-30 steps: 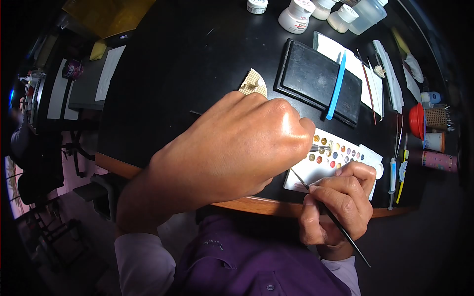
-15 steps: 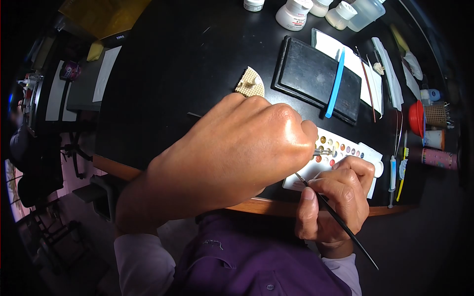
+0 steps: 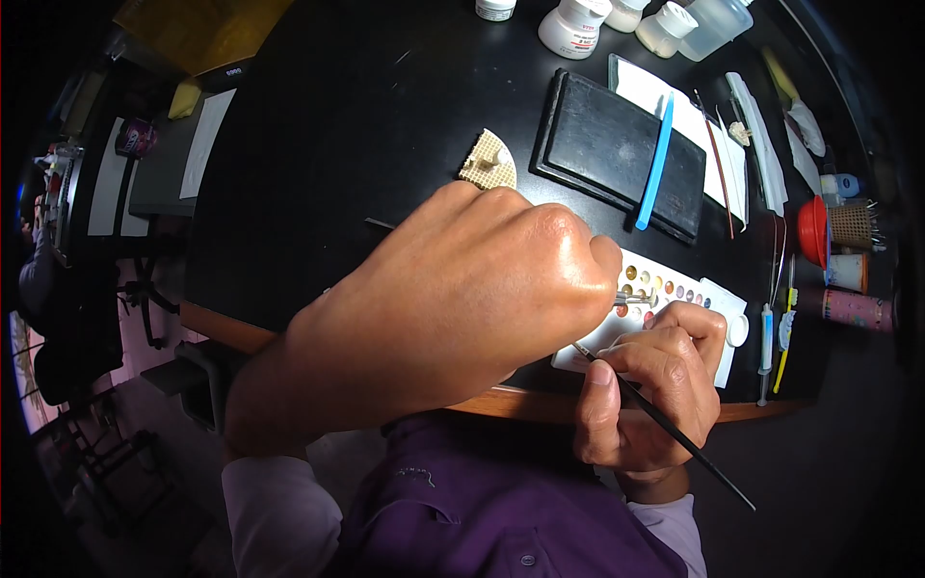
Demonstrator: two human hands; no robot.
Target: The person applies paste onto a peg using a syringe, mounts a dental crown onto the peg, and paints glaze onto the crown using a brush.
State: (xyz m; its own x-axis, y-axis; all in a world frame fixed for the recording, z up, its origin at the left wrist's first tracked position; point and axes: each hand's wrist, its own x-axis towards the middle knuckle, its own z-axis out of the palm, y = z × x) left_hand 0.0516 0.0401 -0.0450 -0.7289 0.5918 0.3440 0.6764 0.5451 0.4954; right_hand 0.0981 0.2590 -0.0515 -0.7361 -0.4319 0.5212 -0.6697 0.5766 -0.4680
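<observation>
My left hand (image 3: pixel 482 279) is closed, its back toward me and its fingers mostly hidden. From it sticks out the end of a thin metal instrument (image 3: pixel 631 300); its kind and whatever sits at its tip are too small to tell. Between thumb and fingers of my right hand (image 3: pixel 655 385) I grip a slim black paintbrush (image 3: pixel 679 440), its handle slanting down to the right. The brush's tip end passes beside the left hand's edge, partly hidden. Both hands are over a white palette (image 3: pixel 599 335) with several coloured wells, at the table's front edge.
Beyond my left hand lies a beige honeycomb tray piece (image 3: pixel 489 173) with pegs. A black slab case (image 3: pixel 612 144) carries a blue stick (image 3: pixel 656 159). White jars (image 3: pixel 572 31) stand behind. At right are a syringe (image 3: pixel 766 352), a red bowl (image 3: pixel 812 231) and a pink container (image 3: pixel 856 309).
The paintbrush's handle end has swung slightly right and up. The metal instrument's tip has turned a little. Both hands stay almost in place.
</observation>
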